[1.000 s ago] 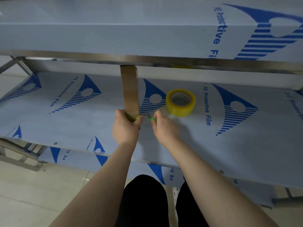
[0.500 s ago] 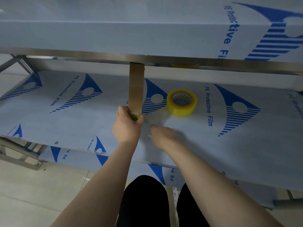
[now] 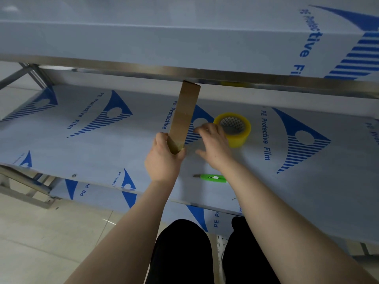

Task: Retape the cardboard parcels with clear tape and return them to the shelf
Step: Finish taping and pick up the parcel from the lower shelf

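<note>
Left hand (image 3: 164,160) round parcel (image 3: 184,113) over film-covered shelf (image 3: 102,152)

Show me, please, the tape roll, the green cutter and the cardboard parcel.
tape roll (image 3: 239,140): head view, on its yellow outer wall.
green cutter (image 3: 213,178): head view, on the middle of its body.
cardboard parcel (image 3: 185,111): head view, on its brown face.

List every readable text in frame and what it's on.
"PE Protective Film": repeated in blue on the middle shelf film.
"PE Protective Fi": upper shelf film, rest cut off.
"PE Pr": lower shelf film, rest hidden.
No readable text: cardboard parcel, tape roll, green cutter.
</note>
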